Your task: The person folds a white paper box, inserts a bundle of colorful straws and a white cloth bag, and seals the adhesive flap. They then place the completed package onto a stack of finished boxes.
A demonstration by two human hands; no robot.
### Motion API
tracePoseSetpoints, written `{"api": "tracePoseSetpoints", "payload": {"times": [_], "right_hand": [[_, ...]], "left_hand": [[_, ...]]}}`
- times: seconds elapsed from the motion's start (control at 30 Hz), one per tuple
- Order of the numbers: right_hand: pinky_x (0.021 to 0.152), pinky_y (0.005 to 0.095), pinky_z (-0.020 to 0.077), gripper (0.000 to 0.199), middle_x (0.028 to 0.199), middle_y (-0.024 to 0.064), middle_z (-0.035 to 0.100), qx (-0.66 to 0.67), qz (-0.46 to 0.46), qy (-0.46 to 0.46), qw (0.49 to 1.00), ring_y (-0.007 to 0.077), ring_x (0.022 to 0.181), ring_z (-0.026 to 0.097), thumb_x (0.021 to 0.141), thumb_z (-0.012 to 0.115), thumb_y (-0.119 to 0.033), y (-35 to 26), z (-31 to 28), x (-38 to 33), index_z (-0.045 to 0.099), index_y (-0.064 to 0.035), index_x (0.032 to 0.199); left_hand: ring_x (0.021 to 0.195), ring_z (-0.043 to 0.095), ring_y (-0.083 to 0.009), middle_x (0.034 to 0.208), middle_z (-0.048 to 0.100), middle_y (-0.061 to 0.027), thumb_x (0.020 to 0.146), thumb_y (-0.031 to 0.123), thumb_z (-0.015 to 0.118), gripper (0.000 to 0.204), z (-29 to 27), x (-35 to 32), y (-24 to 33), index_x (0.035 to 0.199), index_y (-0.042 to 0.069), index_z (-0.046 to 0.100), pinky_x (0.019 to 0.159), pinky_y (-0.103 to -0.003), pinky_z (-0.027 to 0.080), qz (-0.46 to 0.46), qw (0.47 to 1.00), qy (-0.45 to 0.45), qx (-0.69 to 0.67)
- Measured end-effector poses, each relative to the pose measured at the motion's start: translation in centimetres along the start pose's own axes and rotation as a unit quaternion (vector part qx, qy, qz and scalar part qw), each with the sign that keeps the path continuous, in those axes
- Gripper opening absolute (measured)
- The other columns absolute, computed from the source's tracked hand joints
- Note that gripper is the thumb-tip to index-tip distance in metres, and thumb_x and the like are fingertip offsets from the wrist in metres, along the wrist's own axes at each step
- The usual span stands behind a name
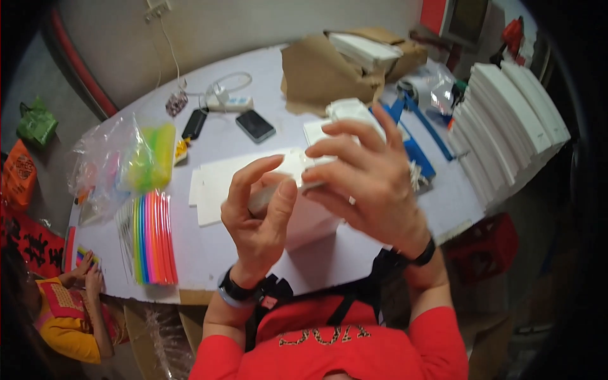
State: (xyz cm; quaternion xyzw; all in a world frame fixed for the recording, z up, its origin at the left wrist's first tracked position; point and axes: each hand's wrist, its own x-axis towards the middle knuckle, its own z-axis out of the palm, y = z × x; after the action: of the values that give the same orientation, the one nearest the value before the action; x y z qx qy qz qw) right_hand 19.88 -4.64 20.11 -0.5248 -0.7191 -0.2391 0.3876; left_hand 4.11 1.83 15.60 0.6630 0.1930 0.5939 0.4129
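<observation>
A white cardboard box [311, 223] stands upright in front of me, its top at the level of my fingers. My left hand [256, 218] is closed on a pale flap at its upper left, thumb and fingers on either side. My right hand [370, 180] reaches in from the right, its bent fingertips pinching the flap's edge near the left thumb. Part of the box is hidden behind both hands. Flat white card pieces [210, 190] lie on the table just beyond my left hand.
Rainbow-coloured strips [152, 237] and a clear plastic bag [104, 158] lie left. A phone [255, 126] and power strip [234, 103] sit at the back, near brown paper [316, 76]. White card stacks [506, 120] rise right, above a red stool [484, 247]. Another person's hands [88, 272] are lower left.
</observation>
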Motion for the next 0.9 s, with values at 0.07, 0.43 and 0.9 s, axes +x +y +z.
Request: {"api": "tracePoseSetpoints", "payload": {"times": [0.07,0.43,0.9], "right_hand": [[0.105,0.0502,0.0316,0.018,0.092,0.0011,0.066,0.062,-0.024,-0.122,0.99,0.0188,0.095,0.061,0.075,0.075,-0.02,0.4,-1.5,0.7,0.065,-0.0138,0.088],[0.09,0.0301,0.0461,0.057,0.104,0.0081,0.065,0.41,0.222,0.028,0.884,0.0169,0.099,0.06,0.081,0.075,-0.019,3.3,1.0,-13.0,0.05,-0.0044,0.131],[0.082,0.0242,0.0447,0.024,0.095,0.0026,0.065,0.218,0.631,0.328,0.669,0.0084,0.087,0.058,0.088,0.061,-0.014,0.1,-18.5,-40.4,0.062,0.0031,0.106]], "left_hand": [[0.083,0.062,-0.0144,0.09,0.065,-0.0082,0.084,0.007,0.069,0.026,-1.1,0.0,0.1,0.108,0.0,0.062,0.071,-0.026,0.05,0.042,0.997,-0.04,0.05],[0.08,0.059,-0.0145,0.091,0.065,-0.0079,0.083,0.008,0.069,0.013,-3.2,-0.5,-0.1,0.091,-0.002,0.066,0.071,-0.025,0.047,0.021,0.995,-0.073,0.061],[0.082,0.062,-0.0127,0.105,0.066,-0.0117,0.087,0.008,0.066,0.034,12.8,-5.4,-4.7,0.118,-0.003,0.057,0.075,-0.025,0.05,-0.237,0.862,-0.44,-0.084]]}}
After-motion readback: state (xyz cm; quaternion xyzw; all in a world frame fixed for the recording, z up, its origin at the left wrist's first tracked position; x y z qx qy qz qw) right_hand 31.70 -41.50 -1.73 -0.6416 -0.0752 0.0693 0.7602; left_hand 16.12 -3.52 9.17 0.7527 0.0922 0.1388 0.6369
